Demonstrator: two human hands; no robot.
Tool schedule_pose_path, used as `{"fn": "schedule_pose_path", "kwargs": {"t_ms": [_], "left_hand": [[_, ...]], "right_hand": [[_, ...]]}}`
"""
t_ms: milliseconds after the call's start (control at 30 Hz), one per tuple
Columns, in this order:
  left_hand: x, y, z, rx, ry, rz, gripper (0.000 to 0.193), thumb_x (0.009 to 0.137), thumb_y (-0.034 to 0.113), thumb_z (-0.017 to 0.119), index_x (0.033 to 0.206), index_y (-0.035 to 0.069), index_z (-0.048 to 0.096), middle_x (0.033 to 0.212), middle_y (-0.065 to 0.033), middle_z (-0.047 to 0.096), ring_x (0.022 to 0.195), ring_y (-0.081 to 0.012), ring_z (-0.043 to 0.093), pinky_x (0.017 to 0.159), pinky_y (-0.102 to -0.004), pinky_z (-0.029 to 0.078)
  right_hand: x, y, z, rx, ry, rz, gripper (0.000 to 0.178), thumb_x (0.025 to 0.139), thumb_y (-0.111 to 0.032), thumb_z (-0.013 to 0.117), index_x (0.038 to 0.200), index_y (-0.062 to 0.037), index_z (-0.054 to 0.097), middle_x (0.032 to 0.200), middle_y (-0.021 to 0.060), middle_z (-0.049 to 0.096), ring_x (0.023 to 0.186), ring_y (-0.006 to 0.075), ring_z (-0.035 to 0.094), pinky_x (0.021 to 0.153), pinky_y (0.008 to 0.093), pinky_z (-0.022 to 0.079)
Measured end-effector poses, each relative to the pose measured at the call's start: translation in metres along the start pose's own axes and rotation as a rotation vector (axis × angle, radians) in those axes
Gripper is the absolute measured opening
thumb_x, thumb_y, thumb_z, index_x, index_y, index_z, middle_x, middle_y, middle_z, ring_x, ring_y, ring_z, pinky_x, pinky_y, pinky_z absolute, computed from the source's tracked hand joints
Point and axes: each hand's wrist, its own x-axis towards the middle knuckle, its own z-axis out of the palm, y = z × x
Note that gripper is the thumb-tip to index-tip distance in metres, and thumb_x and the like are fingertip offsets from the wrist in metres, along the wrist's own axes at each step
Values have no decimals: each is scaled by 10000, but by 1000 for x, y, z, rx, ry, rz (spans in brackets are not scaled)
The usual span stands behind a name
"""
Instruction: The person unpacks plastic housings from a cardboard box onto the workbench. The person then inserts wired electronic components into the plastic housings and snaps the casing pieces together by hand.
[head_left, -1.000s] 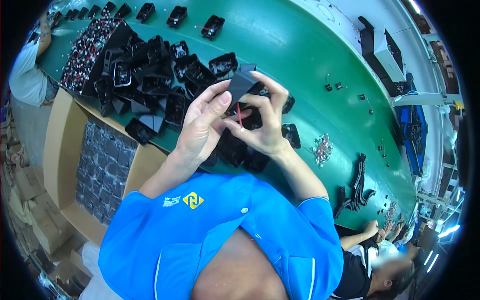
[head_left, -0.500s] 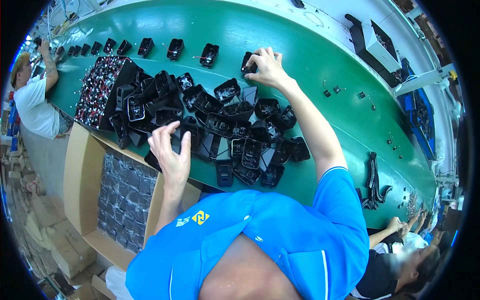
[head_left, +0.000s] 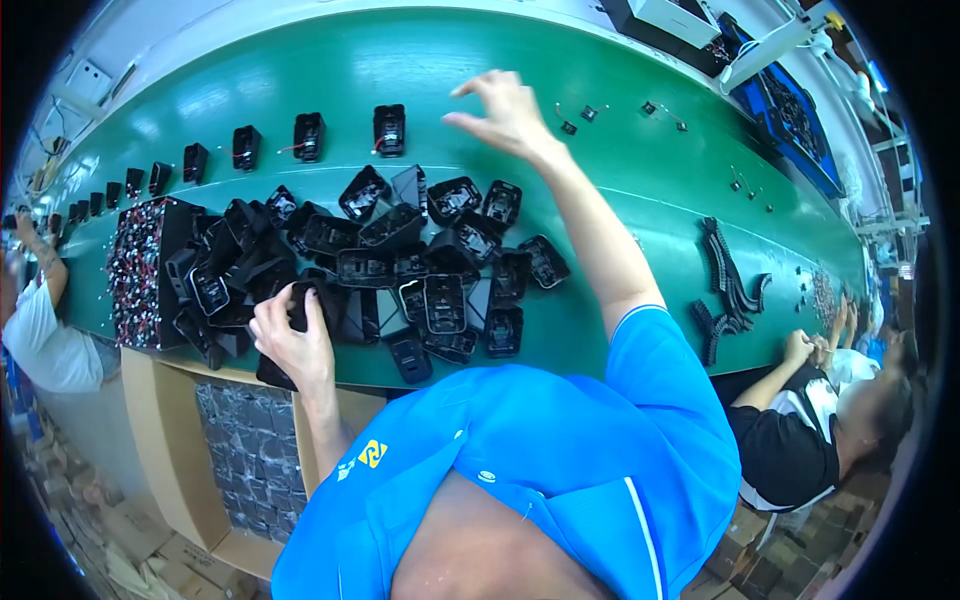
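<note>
The right hand has its fingers spread apart with nothing between them, over the bench toward its far edge. The left hand has thumb and fingers on either side of one dark housing at the bench's near edge; whether they clamp it, I cannot tell.

Around it lies a pile of black housings, too overlapped to count, well over twenty. Beyond, at least nine housings form a row curving toward the bench's left end. One heap of red-wired parts adjoins the pile's left. Seven small wired pieces are scattered right of the right hand; ribbed black strips lie nearer the right end. One open carton stands against the near edge.

Half a second ago the right hand was on the row's last housing; now it is clear of it. The left hand, then loosely open, has closed in around its housing.
</note>
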Motion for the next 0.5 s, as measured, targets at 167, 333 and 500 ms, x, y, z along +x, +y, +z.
{"fn": "schedule_pose_path", "kwargs": {"t_ms": [167, 333, 500], "left_hand": [[13, 1, -6, -88, 67, 61, 151, 820, 112, 770, 929, 50, 685, 887, -43, 646, 787, -213, 546, 745, -339, 461], [20, 16, -12, -511, 67, -220, 263, 881, 104, 738, 1126, 23, 684, 941, -94, 661, 765, -180, 555, 728, -282, 485], [21, 27, -22, -1576, -173, -437, 375, 950, 126, 651, 1303, 22, 578, 987, -117, 631, 828, -177, 556, 684, -277, 485]], "right_hand": [[-44, 72, -29, -218, 184, 505, 449, 893, -515, 628, 1094, -132, 750, 1052, 152, 708, 935, 322, 694, 806, 440, 560], [-58, 112, -30, -192, -54, 716, 551, 913, -614, 534, 1096, -142, 751, 1067, 105, 748, 984, 334, 705, 837, 455, 547], [-69, 112, -13, -51, -54, 515, 355, 931, -447, 612, 1055, -140, 737, 1017, 45, 747, 930, 285, 705, 810, 411, 544]]}}
